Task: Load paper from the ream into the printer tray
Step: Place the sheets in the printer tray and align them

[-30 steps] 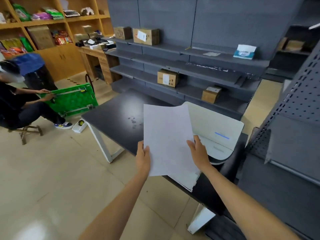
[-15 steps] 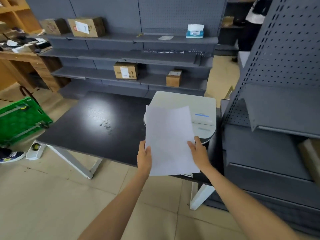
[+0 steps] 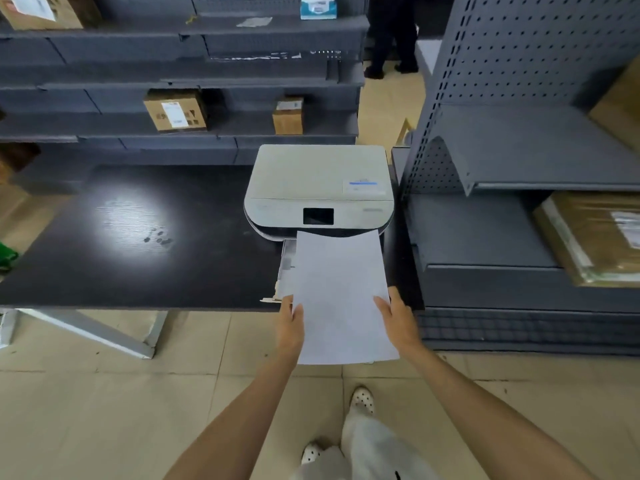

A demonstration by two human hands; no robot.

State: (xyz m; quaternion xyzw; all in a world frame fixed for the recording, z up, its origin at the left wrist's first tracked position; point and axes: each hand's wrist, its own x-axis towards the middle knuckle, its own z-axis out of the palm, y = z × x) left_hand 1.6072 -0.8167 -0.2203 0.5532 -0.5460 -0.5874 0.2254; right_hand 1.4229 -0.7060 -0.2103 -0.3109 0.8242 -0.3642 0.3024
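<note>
Lowered from chest height, thin white paper sheets (image 3: 341,292) now lie partly over the grey printer's (image 3: 320,188) pulled-out tray (image 3: 286,268) on the black table (image 3: 138,237), left hand (image 3: 290,325) and right hand (image 3: 398,318) pinching the light, floppy stack's side edges

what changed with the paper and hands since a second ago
The paper went from being held up in front of the person to lying flat and low, its far edge now at the printer mouth over the pulled-out tray. The view also swung right to face the printer squarely. Unchanged: the left hand and right hand grip the sheets' two sides as before, and the printer sits on the black table.
</note>
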